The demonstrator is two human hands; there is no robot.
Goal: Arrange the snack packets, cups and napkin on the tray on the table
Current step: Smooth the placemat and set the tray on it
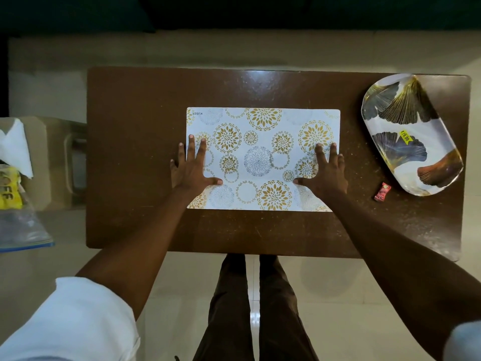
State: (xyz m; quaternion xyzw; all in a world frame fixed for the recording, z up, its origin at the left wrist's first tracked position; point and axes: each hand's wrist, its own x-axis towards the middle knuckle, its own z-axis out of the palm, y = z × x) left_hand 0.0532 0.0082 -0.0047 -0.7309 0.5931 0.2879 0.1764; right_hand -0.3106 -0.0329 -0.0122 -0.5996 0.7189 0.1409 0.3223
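A white placemat [263, 142] with gold and grey flower circles lies flat in the middle of the brown table [140, 105]. My left hand [191, 165] presses on its left edge with straight, spread fingers. My right hand [324, 169] lies flat on its right side the same way. An oval tray [413, 162] with a leaf pattern and a yellow sticker sits at the table's right end, holding nothing. A small red packet [382, 191] lies on the table just left of the tray's near end.
At the far left, off the table, a low stand holds a white napkin [15, 147], a yellow snack packet [9, 188] and a clear plastic bag [20, 227]. My legs stand against the table's near edge on a pale tiled floor.
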